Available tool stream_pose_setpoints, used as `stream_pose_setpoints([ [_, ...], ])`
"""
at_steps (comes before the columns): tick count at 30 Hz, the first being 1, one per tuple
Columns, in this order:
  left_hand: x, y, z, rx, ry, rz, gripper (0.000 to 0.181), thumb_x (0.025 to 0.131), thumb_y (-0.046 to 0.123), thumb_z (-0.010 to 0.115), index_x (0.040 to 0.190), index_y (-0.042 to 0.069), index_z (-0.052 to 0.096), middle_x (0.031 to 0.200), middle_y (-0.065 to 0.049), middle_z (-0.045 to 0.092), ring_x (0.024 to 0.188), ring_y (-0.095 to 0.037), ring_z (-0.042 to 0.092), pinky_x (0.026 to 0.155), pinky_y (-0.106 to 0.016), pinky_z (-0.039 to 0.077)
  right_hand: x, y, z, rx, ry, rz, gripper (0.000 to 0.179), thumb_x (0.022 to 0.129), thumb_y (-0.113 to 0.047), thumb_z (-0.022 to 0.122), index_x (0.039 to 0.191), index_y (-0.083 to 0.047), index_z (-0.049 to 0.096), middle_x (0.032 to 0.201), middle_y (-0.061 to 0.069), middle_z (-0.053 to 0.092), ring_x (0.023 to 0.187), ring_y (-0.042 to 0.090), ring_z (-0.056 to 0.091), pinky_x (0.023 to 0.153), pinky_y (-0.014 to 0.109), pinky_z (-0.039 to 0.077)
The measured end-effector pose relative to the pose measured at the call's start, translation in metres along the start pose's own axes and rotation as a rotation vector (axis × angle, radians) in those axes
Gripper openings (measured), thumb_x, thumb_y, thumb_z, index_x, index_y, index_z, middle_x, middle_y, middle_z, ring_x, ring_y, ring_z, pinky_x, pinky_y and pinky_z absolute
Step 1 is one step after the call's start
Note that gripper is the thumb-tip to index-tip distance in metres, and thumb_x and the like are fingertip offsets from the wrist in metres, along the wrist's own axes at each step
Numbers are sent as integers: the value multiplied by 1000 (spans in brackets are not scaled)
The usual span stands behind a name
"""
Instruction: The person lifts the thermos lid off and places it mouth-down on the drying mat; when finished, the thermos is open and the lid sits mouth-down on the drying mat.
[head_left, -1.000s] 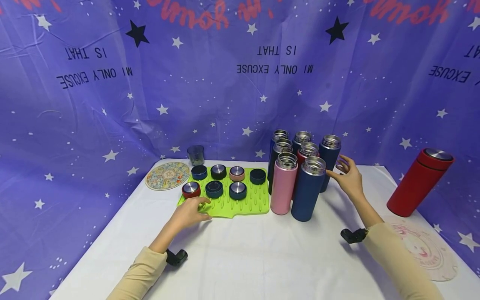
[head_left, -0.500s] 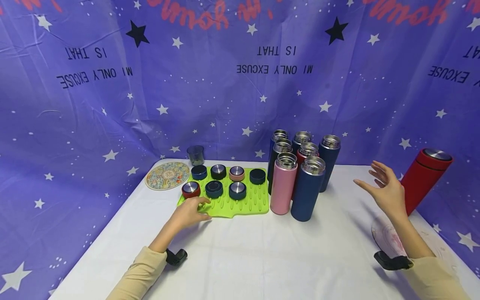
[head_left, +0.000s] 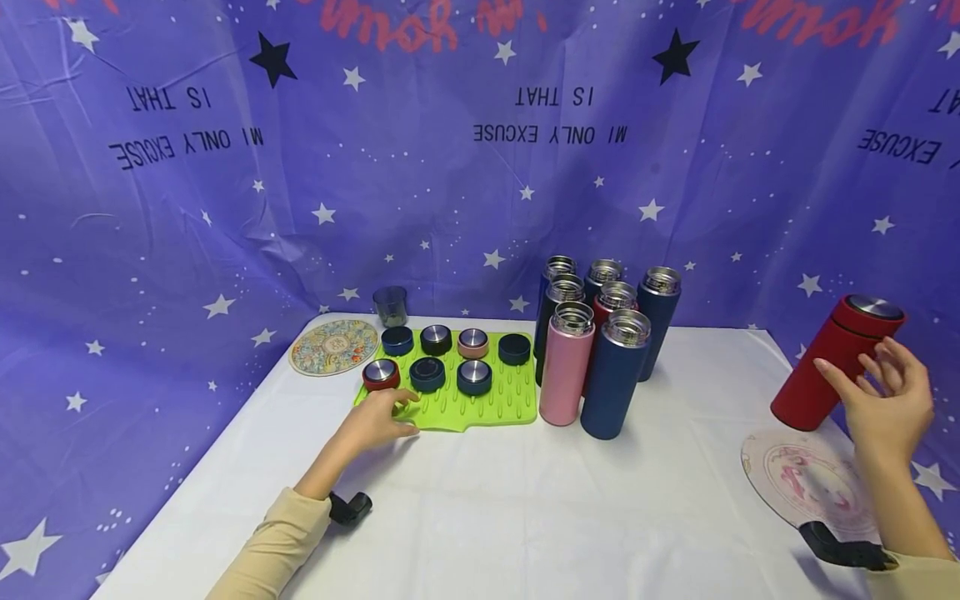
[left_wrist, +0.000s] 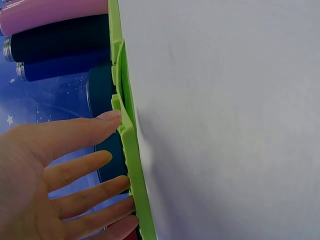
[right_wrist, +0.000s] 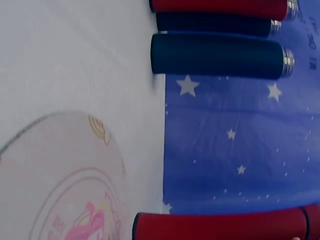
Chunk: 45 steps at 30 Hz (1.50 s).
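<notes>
My right hand (head_left: 888,400) is beside the capped red thermos (head_left: 836,367), thumb and fingers spread in front of its upper body. In the right wrist view the same red thermos (right_wrist: 220,225) lies along the bottom edge, with a fingertip barely showing. My left hand (head_left: 378,417) is at the front edge of the green mat (head_left: 502,412), fingers apart and holding nothing. In the left wrist view its thumb and fingertips are by the mat's rim (left_wrist: 132,150). A red lid (head_left: 381,375) sits just behind that hand, among several lids on the mat.
Several uncapped bottles stand grouped right of the mat, with a pink bottle (head_left: 567,367) and a blue bottle (head_left: 615,379) in front. A pink round mat (head_left: 802,487) lies near the right edge. At the back left are a patterned round mat (head_left: 333,347) and a dark cup (head_left: 391,307).
My right hand has moved right, from beside the blue bottle at the back right of the group to the capped red thermos. My left hand has stayed in place.
</notes>
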<state>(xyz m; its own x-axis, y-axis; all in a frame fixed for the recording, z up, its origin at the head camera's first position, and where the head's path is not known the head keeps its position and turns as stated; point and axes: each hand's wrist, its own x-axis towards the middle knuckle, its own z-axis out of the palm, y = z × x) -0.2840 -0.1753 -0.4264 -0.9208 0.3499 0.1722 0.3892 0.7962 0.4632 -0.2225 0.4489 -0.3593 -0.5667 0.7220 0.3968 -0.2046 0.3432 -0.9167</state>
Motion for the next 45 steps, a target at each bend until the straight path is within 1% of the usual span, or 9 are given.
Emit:
stream_pose_setpoints([
  [5, 0, -4, -3, -15, 6, 10, 48, 75, 17, 83, 118, 3, 66, 107, -17, 68, 101, -33, 64, 86, -49, 52, 15, 11, -3, -5, 52, 97, 75, 78, -14, 81, 142, -27, 45, 145, -6, 44, 126, 2, 46, 110, 23, 31],
  [10, 0, -8, -4, -25, 5, 27, 47, 75, 18, 82, 116, 2, 66, 104, -16, 69, 98, -32, 65, 85, -48, 52, 29, 26, 1, -69, 38, 175, 82, 79, -21, 81, 146, -30, 36, 151, -8, 35, 134, 4, 37, 113, 25, 25],
  [18, 0, -10, -5, -53, -1, 55, 45, 76, 17, 82, 115, 2, 66, 104, -15, 69, 97, -32, 65, 83, -48, 53, 44, 49, 10, -204, -4, 129, 83, 79, -28, 80, 148, -31, 33, 148, -6, 41, 132, 6, 41, 112, 26, 29],
  [25, -1, -6, -7, -66, 17, 81, 47, 76, 17, 82, 117, 2, 65, 106, -16, 68, 98, -33, 64, 83, -48, 53, 49, 56, 16, -203, 53, 105, 77, 76, -28, 82, 142, -30, 43, 142, -4, 50, 120, 1, 49, 107, 21, 34],
  [32, 0, 9, -19, -44, 64, 115, 49, 78, 18, 81, 122, 4, 63, 112, -15, 66, 102, -37, 62, 83, -50, 52, 49, 54, 20, -205, 86, 17, 74, 77, -30, 82, 141, -32, 44, 139, -4, 53, 118, 0, 50, 108, 21, 30],
  [36, 3, 25, -30, -12, 90, 121, 51, 79, 23, 81, 124, 6, 63, 110, -11, 67, 98, -34, 62, 77, -47, 53, 42, 39, 20, -185, 110, -55, 75, 74, -29, 84, 139, -32, 47, 135, -4, 57, 108, -4, 53, 104, 15, 30],
  [40, 8, 43, -39, -3, 146, 169, 52, 79, 24, 81, 126, 10, 62, 117, -7, 66, 99, -29, 62, 78, -44, 52, 30, 17, 19, -175, 99, -116, 73, 73, -29, 85, 137, -31, 50, 130, -4, 60, 98, -9, 54, 106, 20, 20],
  [42, 9, 52, -44, -6, 170, 197, 53, 80, 24, 81, 127, 12, 61, 122, -7, 64, 104, -28, 61, 83, -45, 52, 21, 6, 17, -175, 73, -126, 71, 74, -29, 85, 136, -31, 52, 128, -4, 62, 93, -11, 54, 107, 15, 22],
  [45, 10, 67, -50, -25, 196, 236, 54, 80, 25, 80, 129, 12, 60, 126, -7, 62, 115, -29, 57, 92, -48, 49, 4, -9, 14, -172, 30, -129, 70, 72, -25, 87, 135, -30, 54, 121, -6, 65, 84, -13, 53, 96, 10, 38],
])
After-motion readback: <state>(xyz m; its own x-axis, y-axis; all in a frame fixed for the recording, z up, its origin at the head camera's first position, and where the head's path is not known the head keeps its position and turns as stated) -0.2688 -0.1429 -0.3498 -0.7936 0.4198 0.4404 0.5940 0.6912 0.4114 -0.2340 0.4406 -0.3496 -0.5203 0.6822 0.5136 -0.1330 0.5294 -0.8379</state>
